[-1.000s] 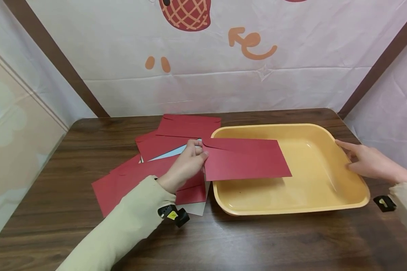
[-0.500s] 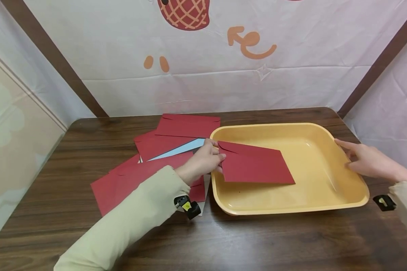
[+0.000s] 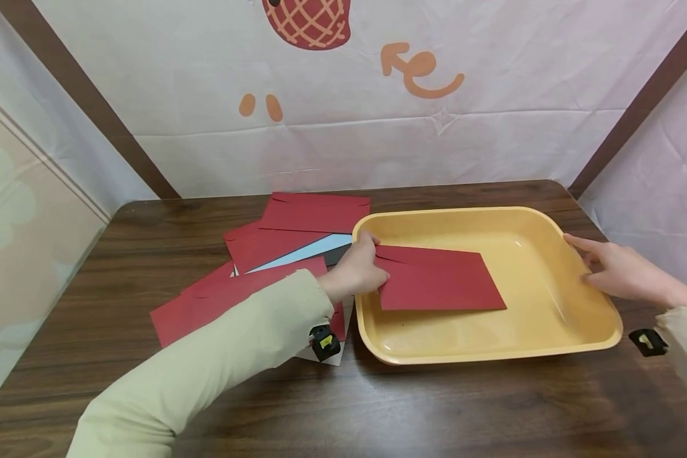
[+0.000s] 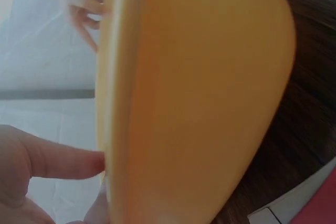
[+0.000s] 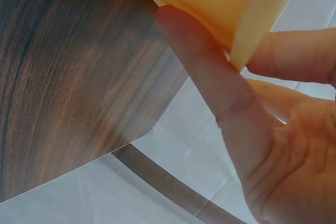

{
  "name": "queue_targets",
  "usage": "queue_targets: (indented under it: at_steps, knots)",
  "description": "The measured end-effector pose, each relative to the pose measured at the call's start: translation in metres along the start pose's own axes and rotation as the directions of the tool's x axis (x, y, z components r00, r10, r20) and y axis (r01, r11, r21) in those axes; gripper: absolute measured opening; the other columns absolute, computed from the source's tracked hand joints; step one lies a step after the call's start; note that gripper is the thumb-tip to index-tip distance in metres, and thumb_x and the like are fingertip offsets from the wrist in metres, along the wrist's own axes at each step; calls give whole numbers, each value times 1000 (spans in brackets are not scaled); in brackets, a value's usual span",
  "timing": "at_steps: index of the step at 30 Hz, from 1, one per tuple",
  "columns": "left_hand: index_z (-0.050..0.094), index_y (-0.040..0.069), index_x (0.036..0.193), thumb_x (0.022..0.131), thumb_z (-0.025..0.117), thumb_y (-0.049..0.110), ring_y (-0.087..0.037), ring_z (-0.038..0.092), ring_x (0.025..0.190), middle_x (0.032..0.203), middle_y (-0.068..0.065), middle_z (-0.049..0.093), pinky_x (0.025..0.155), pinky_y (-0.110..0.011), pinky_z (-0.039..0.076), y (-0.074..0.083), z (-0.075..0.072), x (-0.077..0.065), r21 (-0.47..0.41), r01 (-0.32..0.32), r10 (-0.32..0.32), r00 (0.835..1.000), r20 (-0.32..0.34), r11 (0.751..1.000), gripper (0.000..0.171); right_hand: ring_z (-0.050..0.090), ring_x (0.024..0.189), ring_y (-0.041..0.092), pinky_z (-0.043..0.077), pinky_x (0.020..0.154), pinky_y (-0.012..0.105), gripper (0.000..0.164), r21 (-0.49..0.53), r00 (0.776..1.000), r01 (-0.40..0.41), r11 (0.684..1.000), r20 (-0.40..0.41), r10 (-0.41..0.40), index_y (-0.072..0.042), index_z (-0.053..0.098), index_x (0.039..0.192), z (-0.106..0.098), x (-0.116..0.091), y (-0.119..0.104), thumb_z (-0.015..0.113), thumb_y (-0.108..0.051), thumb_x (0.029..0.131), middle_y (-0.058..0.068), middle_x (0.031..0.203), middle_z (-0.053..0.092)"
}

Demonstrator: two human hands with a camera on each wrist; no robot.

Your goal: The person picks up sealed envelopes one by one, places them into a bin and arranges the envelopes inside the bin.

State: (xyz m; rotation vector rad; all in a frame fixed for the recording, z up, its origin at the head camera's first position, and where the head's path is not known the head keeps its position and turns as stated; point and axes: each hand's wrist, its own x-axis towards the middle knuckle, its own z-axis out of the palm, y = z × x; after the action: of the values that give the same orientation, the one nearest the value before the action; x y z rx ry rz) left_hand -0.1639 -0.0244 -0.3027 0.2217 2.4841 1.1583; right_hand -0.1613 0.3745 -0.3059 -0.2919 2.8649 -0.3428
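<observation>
In the head view, my left hand point(image 3: 362, 266) reaches over the left rim of the yellow tray point(image 3: 549, 299), holding a red envelope point(image 3: 443, 280) by its left end. The envelope lies low inside the tray, its right end near the bottom. From the left wrist, my thumb point(image 4: 65, 162) shows at the tray's rim point(image 4: 118, 93); the envelope is hidden there. My right hand point(image 3: 630, 270) grips the tray's right rim, with fingers on both sides of the wall point(image 5: 210, 3) in the right wrist view.
Left of the tray, several red envelopes point(image 3: 315, 212) lie overlapping on the brown wooden table point(image 3: 298, 413). A light blue piece point(image 3: 303, 251) and a whitish corner point(image 3: 326, 356) show among them. A printed cloth point(image 3: 343, 152) hangs behind the table.
My left hand has moved right with the red envelope, from above the tray's left rim down into the tray. My right hand stays at the right rim.
</observation>
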Motion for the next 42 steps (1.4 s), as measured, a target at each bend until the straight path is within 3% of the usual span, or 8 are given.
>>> queue_targets:
  at_steps: [3,6,13,18,24,30,42]
  knots:
    - [30,1,133,83,66,6,-23,53,91,115,-18,47,70,-30,49,1,1,0,59,-3,3,1000,-7,998,63,57,68,16,42,58,30,77,-4,1000,2,1000,-4,-2,14,27,143,0,0,0,64,-4,77,18,89,69]
    - [31,-2,128,79,69,10,-26,53,94,114,-19,44,72,-32,51,3,1,1,122,-1,-1,1000,9,992,63,57,69,16,42,59,31,77,-12,1000,3,1000,-7,-3,14,28,142,0,0,0,64,-4,77,17,89,69]
    - [23,-3,136,76,73,11,-26,57,83,119,-22,35,71,-33,54,11,7,6,217,75,-90,994,60,973,80,54,65,16,40,57,29,76,-3,1000,-6,1000,1,6,14,26,143,0,0,-1,63,-3,78,16,87,68]
    - [26,-3,135,77,73,10,-24,57,67,119,-23,32,56,-28,52,14,14,12,269,130,-152,987,61,954,76,52,64,15,39,55,28,76,0,1000,0,1000,-10,0,14,28,142,2,0,0,62,-3,77,14,86,67]
    - [28,0,136,77,75,13,-24,56,74,118,-22,34,50,-24,51,17,23,22,331,172,-206,976,70,928,77,53,67,15,39,56,27,75,-5,1000,11,1000,-21,-11,13,29,142,1,0,0,63,-3,77,12,86,68]
    - [30,1,134,79,75,13,-23,59,73,120,-21,34,54,-25,54,15,32,30,352,193,-237,967,88,916,72,53,67,16,39,57,28,76,-2,1000,-9,1000,-14,9,13,29,142,1,0,-1,63,-3,76,14,87,68]
    - [31,3,136,81,75,15,-20,59,63,118,-20,33,46,-20,48,11,40,39,398,202,-259,962,93,895,72,50,64,17,39,55,29,77,-3,1000,-29,1000,-7,29,14,28,142,1,1,-2,64,-4,76,12,84,64]
